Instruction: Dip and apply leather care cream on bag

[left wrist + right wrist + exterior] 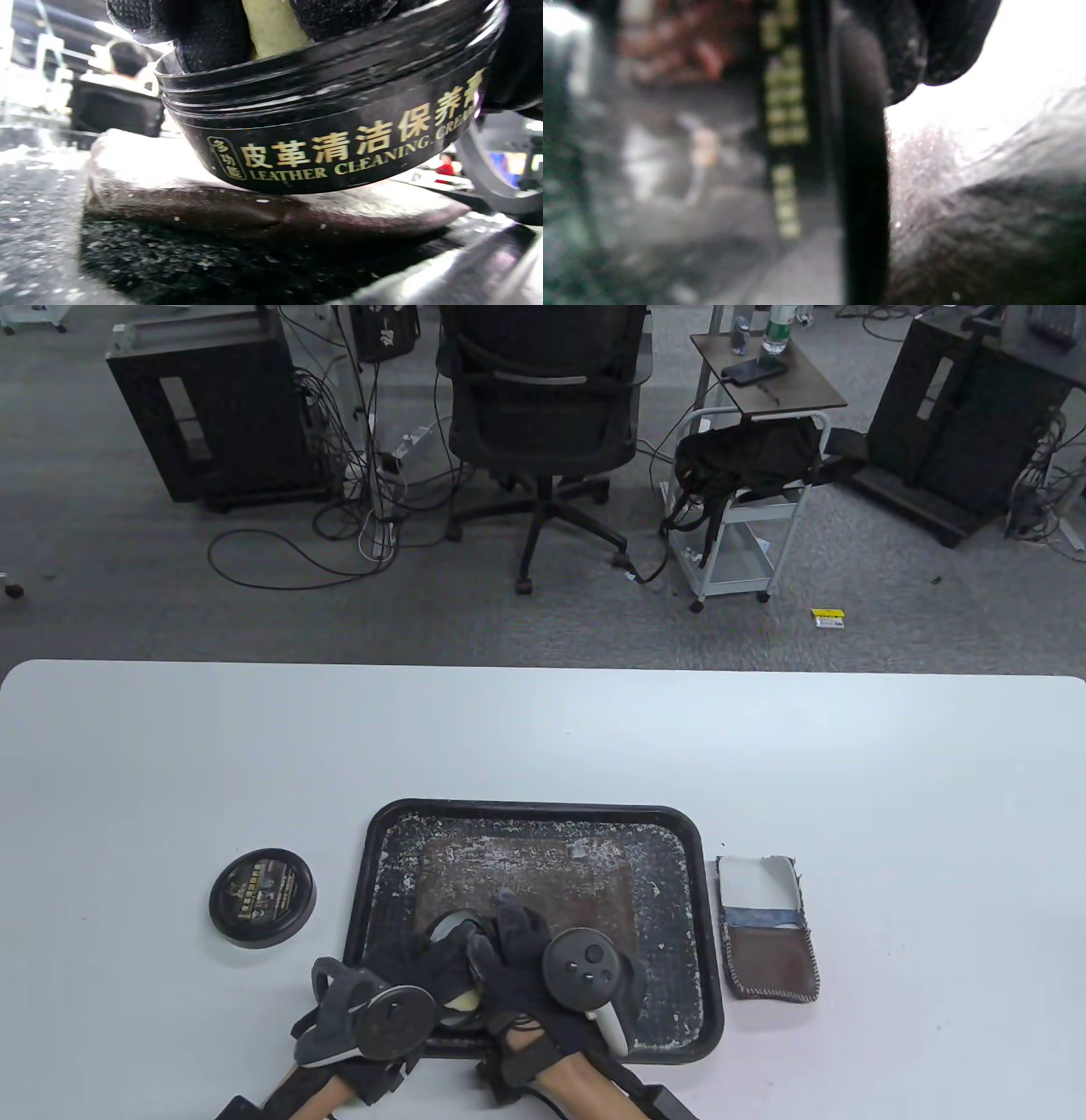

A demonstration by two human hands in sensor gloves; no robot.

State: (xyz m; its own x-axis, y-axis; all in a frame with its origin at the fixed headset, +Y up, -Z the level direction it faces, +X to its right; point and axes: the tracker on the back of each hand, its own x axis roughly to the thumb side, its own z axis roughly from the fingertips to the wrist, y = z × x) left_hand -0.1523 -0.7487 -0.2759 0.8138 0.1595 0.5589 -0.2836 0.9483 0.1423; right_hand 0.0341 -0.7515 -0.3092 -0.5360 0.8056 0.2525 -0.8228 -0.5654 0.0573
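A brown leather bag, flecked with white cream, lies in the black tray. An open black jar lettered "LEATHER CLEANING CREAM" sits on the bag's near left part. My left hand grips the jar from the left. Over the jar's mouth my right hand pinches a pale yellow sponge and pushes it down inside. The sponge shows between the two hands. In the blurred right wrist view the jar's wall stands beside the bag.
The jar's black lid lies on the white table left of the tray. A small brown and white pouch lies right of the tray. Beyond the table's far edge stand an office chair and a cart.
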